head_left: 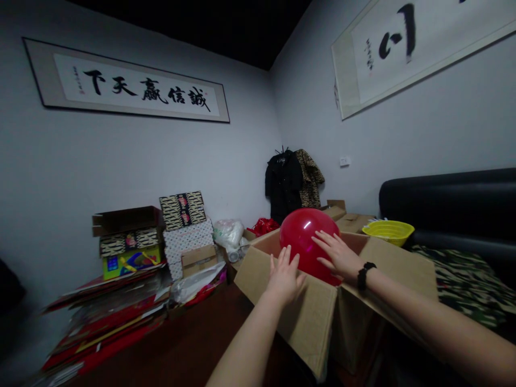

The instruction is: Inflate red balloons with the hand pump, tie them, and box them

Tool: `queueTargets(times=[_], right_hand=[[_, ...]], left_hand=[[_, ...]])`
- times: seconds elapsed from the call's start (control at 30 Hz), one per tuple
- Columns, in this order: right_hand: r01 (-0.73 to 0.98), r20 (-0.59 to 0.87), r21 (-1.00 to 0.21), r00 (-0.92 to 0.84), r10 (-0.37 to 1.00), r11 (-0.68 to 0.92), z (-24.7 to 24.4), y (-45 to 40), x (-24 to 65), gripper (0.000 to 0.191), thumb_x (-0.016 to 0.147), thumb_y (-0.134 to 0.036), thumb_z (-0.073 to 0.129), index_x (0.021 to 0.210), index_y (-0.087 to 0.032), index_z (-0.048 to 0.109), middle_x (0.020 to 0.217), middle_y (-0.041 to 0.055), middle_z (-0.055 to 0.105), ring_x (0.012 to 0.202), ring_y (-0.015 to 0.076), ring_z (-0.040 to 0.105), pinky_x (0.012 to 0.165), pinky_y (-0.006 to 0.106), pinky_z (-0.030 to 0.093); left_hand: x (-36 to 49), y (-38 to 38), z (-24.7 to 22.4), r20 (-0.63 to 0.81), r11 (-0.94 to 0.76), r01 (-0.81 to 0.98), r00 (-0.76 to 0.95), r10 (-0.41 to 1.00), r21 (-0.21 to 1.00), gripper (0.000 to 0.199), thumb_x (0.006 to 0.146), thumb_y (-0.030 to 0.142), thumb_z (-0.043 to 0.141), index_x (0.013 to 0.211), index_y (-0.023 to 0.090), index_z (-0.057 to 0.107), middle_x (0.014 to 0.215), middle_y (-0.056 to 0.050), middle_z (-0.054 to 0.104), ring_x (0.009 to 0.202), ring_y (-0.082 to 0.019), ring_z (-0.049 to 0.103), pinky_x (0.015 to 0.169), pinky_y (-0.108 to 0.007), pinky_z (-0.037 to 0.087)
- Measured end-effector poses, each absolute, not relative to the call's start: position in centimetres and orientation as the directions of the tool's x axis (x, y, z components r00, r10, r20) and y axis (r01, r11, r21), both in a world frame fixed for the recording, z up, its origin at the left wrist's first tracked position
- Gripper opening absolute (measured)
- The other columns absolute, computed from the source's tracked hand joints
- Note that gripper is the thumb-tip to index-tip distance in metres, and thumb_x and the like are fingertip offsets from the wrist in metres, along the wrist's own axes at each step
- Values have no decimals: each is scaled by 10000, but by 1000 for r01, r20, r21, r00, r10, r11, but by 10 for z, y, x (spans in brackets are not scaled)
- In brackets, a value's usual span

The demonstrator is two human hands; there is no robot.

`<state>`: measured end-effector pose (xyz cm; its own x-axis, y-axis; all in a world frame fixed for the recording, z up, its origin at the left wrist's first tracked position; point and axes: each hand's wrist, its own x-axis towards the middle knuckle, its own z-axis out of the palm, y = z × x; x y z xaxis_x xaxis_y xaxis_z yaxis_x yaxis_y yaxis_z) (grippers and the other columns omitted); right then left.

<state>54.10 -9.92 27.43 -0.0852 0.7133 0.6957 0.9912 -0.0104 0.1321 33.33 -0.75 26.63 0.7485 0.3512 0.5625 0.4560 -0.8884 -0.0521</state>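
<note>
A shiny red balloon point(300, 236) sits in the mouth of an open cardboard box point(306, 322), its top rising above the rim. The box's flaps are folded outward. My left hand point(284, 277), fingers apart, lies over the near left flap and rim, close to the balloon's lower side. My right hand point(336, 253), with a dark band point(365, 275) at the wrist, spreads its fingers against the balloon's right side. Neither hand is wrapped round anything. The box hides the balloon's lower part.
A yellow plastic basket point(389, 231) stands right of the box, near camouflage cloth point(467, 279) and a black sofa point(451, 204). Stacked boxes point(187, 242) and flattened red cardboard point(116, 317) are on the left. Dark jackets point(282, 183) hang in the corner.
</note>
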Motion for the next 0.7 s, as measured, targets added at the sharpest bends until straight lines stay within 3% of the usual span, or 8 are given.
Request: queueTargets(times=[0.5,0.7], right_hand=[[993,682,66,-116,722,98,281,-98,486,533,860,-413,412,1343,-211,312,1399,121,382,1312,233,309,1056,514,283],[976,638,26,-181,748,214,281,-98,436,536,859,-422,412,1354,-252,293,1434,79,339,1337,208,263,1087,480,246]], left_hand=[[290,-12,259,527,-886,463,758,384,-21,556,828,494,408,1323,244,385,1481,-108,233,1361,-266,159,1060,-586,119],[253,-16,253,495,-854,518,752,435,-36,565,829,487,418,1333,238,371,1497,-99,189,1368,-259,128,1075,-558,99]])
